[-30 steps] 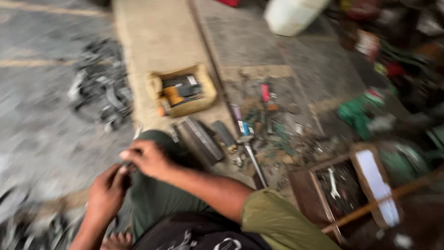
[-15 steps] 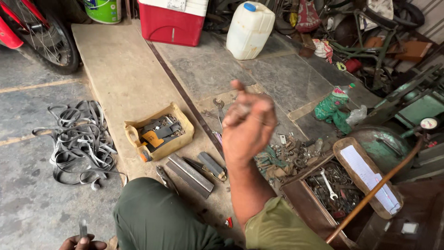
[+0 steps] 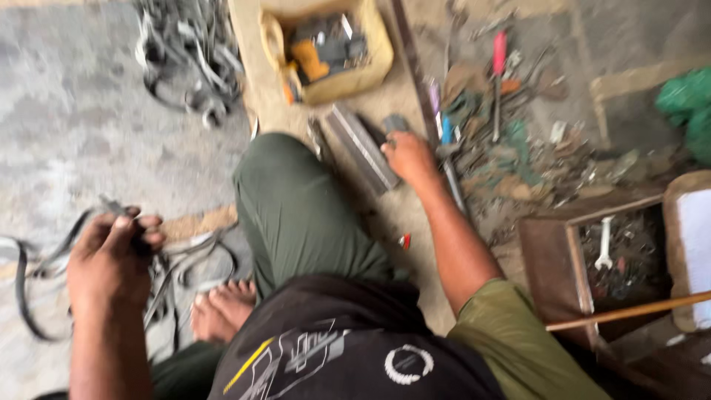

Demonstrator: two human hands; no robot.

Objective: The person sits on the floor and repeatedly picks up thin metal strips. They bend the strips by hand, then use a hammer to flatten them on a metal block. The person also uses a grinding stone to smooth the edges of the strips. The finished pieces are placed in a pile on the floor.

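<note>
Metal bar (image 3: 364, 147) touching right hand (image 3: 409, 157), left hand (image 3: 111, 255) well apart

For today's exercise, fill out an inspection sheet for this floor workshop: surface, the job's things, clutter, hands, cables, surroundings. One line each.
Surface: bare concrete floor, dusty.
Job's things: grey metal bar under the right hand; a small dark part pinched in the left hand.
Clutter: scattered tools and scraps; yellow tray of parts.
Hands: left fingers closed on the part; right resting on the bar, grip unclear.
Cables: black rubber strips, no wires seen.
Surroundings: wooden box with a spanner.
</note>
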